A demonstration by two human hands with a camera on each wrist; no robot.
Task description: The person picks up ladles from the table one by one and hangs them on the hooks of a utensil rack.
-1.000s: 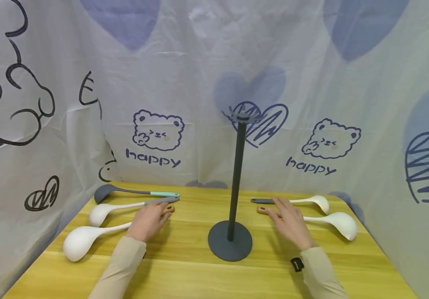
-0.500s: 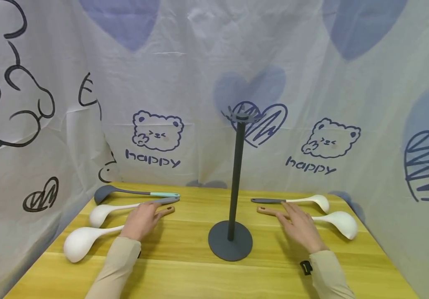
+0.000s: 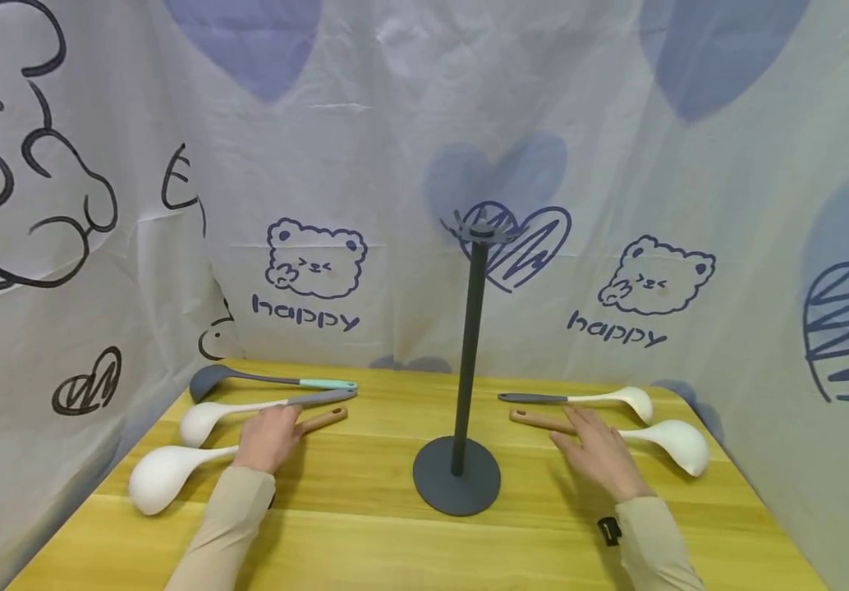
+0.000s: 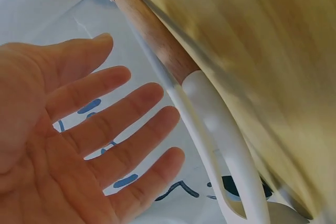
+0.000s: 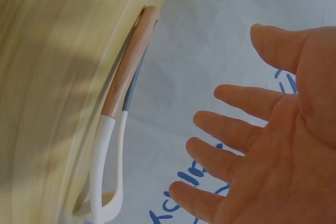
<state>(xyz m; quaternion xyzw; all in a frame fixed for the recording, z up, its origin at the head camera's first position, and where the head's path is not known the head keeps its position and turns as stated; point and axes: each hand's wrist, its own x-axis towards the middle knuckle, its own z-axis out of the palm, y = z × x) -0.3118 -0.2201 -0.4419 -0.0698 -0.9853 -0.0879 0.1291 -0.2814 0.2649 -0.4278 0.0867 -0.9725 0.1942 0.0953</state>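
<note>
On the wooden surface (image 3: pixel 365 550) there is a dark stand (image 3: pixel 470 353). At the left of the stand, the left hand (image 3: pixel 268 439) is over a brown-handled ladle (image 3: pixel 160 478); its fingers are stretched out and hold nothing. Behind this one lie a grey-handled ladle (image 3: pixel 321 397) and a mint-handled ladle (image 3: pixel 210 380). At the right of the stand, the right hand (image 3: pixel 602 451) is near a second wooden-handled ladle (image 3: pixel 679 446), its fingers also straight, spread and gripping nothing. Behind it lies a smaller white ladle (image 3: pixel 535 398).
</note>
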